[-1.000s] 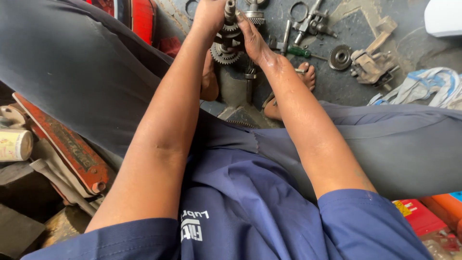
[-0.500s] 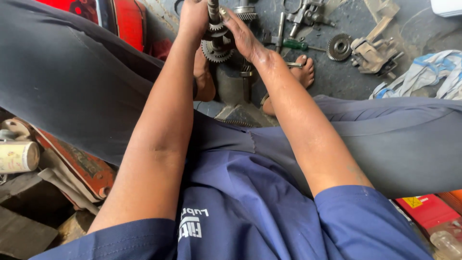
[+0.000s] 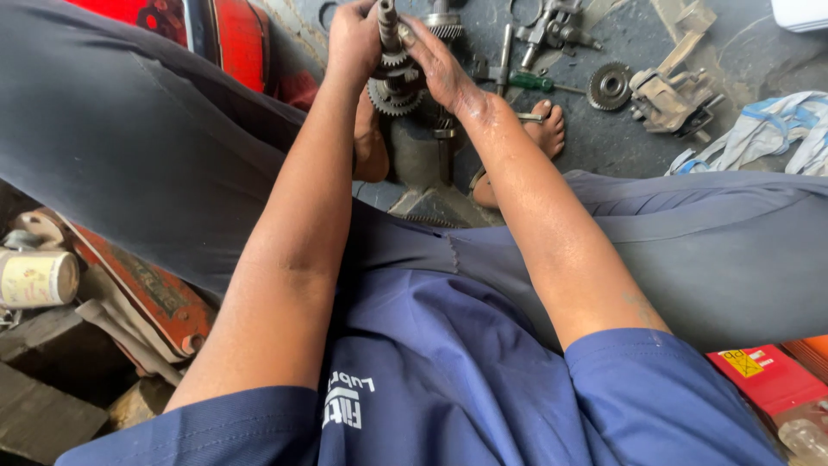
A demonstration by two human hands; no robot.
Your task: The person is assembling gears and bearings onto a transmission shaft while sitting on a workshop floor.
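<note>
Greasy concrete floor (image 3: pixel 604 147) w/ parts scattered all over, person seated low, legs spread, feet flat on it. I'm looking down past both forearms to the work.

Both hands are on a gear shaft (image 3: pixel 390 60), a steel shaft stood roughly upright w/ several toothed gears stacked along it. Left hand (image 3: pixel 352 43) is wrapped round the gears from its side, fingers closed on them. Right hand (image 3: pixel 435 62) is laid against the opposite side, fingers curled near the shaft top; whether it's a full closed grip or just a steadying press I can't tell, palm hides it.

Handling, my read: solid steel, so heavy for its size and fully stiff, no give. Looks oily, both hands are dark w/ grime, so prob. slippery on the plain shaft. Teeth give better purchase but edges are sharp-ish. Best hold I'd say is round the big gear below the grip, w/ second hand up on the bare shaft end above it.

Beyond the grip on the floor: green-handled screwdriver (image 3: pixel 530 82), a loose gear (image 3: pixel 610 85), a grey metal casting (image 3: pixel 668 91), then a pale rag (image 3: pixel 759 129) further right.

Containers: a cream tin (image 3: pixel 36 278) lies on its side well left of and nearer me than the grip, contents not visible. Red box (image 3: pixel 763 380) at lower right, closed, contents unknown.
</note>
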